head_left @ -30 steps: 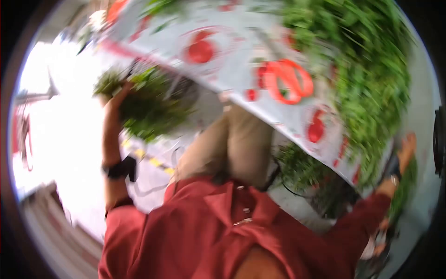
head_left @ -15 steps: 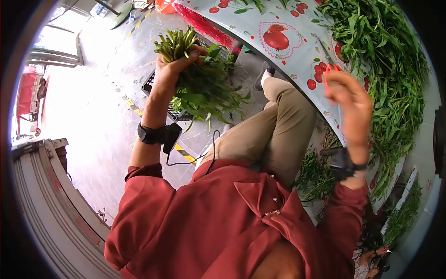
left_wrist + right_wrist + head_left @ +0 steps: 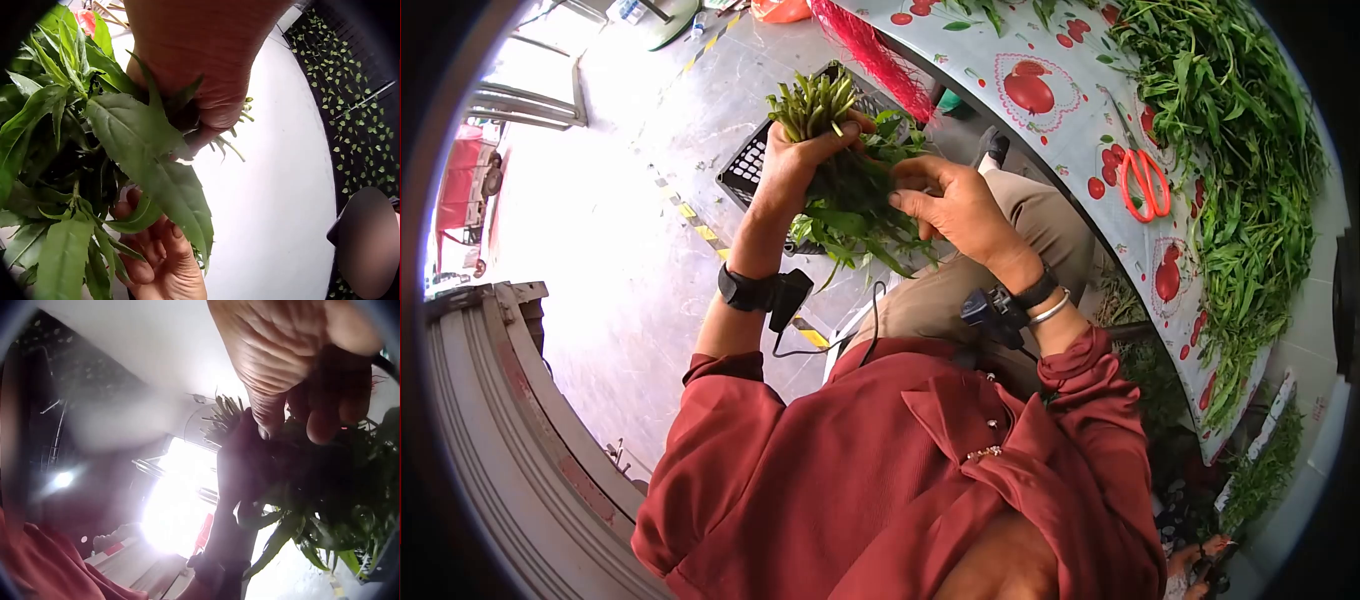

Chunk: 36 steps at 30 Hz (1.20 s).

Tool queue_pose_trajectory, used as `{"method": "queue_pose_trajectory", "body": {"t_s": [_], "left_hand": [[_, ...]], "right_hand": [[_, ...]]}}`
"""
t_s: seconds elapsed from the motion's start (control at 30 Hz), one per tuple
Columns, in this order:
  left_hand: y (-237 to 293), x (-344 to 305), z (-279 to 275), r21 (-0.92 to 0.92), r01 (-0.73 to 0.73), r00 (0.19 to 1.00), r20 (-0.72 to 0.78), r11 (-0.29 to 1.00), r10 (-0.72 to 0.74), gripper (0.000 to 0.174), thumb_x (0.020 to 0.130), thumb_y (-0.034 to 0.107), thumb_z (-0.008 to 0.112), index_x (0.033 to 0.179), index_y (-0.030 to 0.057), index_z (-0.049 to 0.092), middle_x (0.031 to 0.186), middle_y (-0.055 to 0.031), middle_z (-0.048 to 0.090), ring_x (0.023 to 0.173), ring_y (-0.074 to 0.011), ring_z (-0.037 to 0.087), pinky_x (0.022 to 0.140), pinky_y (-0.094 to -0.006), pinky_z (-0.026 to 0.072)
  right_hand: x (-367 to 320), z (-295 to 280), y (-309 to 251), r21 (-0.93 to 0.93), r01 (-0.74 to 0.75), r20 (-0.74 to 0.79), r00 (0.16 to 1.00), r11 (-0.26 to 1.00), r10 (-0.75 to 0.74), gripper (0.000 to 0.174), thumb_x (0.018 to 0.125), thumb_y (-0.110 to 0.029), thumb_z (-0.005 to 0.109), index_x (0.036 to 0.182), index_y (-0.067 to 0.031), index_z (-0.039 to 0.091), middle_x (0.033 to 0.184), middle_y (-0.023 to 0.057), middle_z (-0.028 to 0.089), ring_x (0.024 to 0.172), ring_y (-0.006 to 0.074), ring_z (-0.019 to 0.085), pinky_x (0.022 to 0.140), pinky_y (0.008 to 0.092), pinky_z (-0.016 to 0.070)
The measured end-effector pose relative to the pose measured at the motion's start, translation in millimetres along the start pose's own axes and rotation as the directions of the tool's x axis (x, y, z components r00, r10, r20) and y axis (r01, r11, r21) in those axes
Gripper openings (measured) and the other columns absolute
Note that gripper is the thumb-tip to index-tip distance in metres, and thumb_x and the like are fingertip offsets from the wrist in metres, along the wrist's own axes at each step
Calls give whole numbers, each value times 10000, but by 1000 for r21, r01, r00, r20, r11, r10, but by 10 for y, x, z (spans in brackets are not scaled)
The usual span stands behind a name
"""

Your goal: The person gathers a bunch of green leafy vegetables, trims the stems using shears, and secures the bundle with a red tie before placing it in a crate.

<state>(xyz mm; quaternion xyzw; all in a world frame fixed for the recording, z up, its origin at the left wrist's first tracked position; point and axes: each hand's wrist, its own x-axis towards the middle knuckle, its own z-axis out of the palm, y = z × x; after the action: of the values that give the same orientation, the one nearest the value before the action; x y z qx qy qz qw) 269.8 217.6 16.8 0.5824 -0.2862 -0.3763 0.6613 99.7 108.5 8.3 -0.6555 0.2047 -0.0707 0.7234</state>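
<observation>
In the head view my left hand point(image 3: 800, 165) grips a bunch of leafy green stems point(image 3: 855, 195) just below their cut ends. My right hand point(image 3: 955, 205) is at the leafy side of the bunch, its fingers bent toward the leaves; whether it pinches any of them is unclear. Broad leaves point(image 3: 134, 134) hang below the left hand point(image 3: 187, 62) in the left wrist view, with the right hand's fingers point(image 3: 159, 250) beside them. The right wrist view has the right hand point(image 3: 300, 369) over the dark bunch, its stem ends point(image 3: 222, 419) pointing up and left.
Red-handled scissors point(image 3: 1145, 185) lie on the patterned tablecloth point(image 3: 1090, 130), next to a large heap of greens point(image 3: 1250, 170). A black crate point(image 3: 745, 170) stands on the floor behind the bunch. Another person's hands point(image 3: 1200, 560) show at the lower right.
My right hand has moved left, from the scissors on the table to the bunch. The scissors lie uncovered on the cloth. My left hand still grips the bunch.
</observation>
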Motion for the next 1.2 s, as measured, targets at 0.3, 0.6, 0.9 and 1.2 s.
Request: {"method": "queue_pose_trajectory", "body": {"t_s": [0.3,0.6,0.9,1.2], "left_hand": [[-183,84,-90,123,-14,999,44,992,9,132,758,67,619,864,-1,659,793,-26,642,727,-93,573,684,-234,454],[-285,122,-123,269,4,981,184,963,-55,151,751,87,645,878,8,660,776,5,638,698,-58,558,671,-221,451],[-264,168,-58,540,16,978,168,842,-127,219,733,138,688,898,0,647,727,-16,639,654,-71,547,644,-258,458],[-273,187,66,893,-187,973,225,410,-44,236,724,207,623,820,-8,601,754,-195,616,722,-350,607,674,-418,475]], "right_hand": [[23,-156,113,197,-2,-17,1000,980,6,127,844,-109,607,912,-10,649,669,-31,553,560,27,471,505,176,386],[11,-239,163,328,30,-79,997,944,-4,146,871,-146,574,932,-20,616,707,-2,584,606,57,524,593,198,460],[-69,-291,172,395,-103,74,994,913,80,146,871,-160,573,913,-22,600,626,-38,508,538,27,456,460,173,387],[-217,59,-87,-172,125,11,992,977,-125,90,814,-72,597,866,-7,630,703,37,615,621,77,543,568,247,439]]}}
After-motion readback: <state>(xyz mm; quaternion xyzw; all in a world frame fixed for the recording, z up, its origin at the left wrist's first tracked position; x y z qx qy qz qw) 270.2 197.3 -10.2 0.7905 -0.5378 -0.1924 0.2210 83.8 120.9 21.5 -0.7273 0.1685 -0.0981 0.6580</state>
